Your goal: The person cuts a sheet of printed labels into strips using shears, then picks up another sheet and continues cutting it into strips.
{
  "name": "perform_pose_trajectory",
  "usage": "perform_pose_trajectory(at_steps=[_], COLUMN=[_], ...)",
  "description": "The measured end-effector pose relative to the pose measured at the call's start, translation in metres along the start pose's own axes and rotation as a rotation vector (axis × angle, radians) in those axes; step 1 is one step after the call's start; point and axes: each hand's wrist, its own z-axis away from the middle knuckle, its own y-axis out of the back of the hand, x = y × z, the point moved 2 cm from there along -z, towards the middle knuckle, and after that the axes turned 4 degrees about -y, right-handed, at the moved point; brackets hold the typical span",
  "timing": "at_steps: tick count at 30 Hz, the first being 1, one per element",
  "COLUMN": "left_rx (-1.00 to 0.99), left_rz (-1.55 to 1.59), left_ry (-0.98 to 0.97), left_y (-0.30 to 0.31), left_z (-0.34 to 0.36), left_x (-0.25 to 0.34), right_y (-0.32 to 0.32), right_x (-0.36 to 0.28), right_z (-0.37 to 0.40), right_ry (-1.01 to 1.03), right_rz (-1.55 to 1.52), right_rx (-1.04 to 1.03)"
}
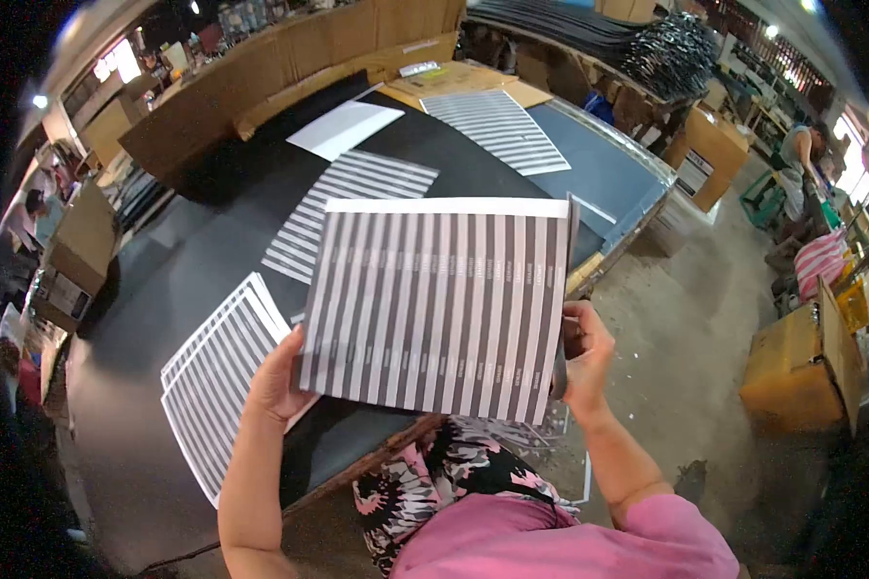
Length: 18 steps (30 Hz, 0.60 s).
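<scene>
In front of me I hold up a sheet printed with black and white stripes and rows of small text (434, 309), with a plain white band along its far edge. My left hand (282, 378) is closed on its lower left edge, thumb on top. My right hand (586, 352) is closed at the right edge, fingers curled and partly hidden. Near it a narrow dark strip (574, 232) runs along that edge; what the fingers hold is hard to make out. A stack of similar striped sheets (224, 381) lies beside my left hand.
More striped sheets (352, 198) and a white sheet (346, 127) lie on the black table (126, 386). Another striped sheet (497, 125) is farther back by a cardboard barrier (299, 72). Boxes (801, 362) stand on the right floor; a person (803, 159) sits beyond.
</scene>
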Motion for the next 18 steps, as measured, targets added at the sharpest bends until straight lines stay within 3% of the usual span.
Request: perform_pose_trajectory(at_steps=[4,6,8,10,14,18], left_rx=[-0.105,-0.277,-0.353,-0.389,-0.194,0.019], left_rz=[0.347,0.498,0.512,0.5,0.412,0.27], left_ry=[-0.074,-0.119,-0.186,-0.174,0.001,-0.117], left_y=[-0.028,-0.024,-0.02,-0.029,-0.044,-0.058], left_z=[0.007,0.002,0.0,0.007,0.024,0.032], left_x=[0.002,-0.002,-0.014,-0.022,-0.033,-0.022], right_y=[-0.015,-0.023,-0.028,-0.042,-0.059,-0.062], right_x=[-0.032,-0.033,-0.039,-0.046,-0.031,-0.033], right_z=[0.001,-0.006,-0.005,0.0,0.01,0.024], right_ry=[0.107,0.281,0.324,0.311,0.372,0.3], right_rz=[-0.055,-0.077,0.018,-0.084,-0.105,-0.106], right_rx=[0.02,0.018,0.029,-0.011,-0.102,-0.083])
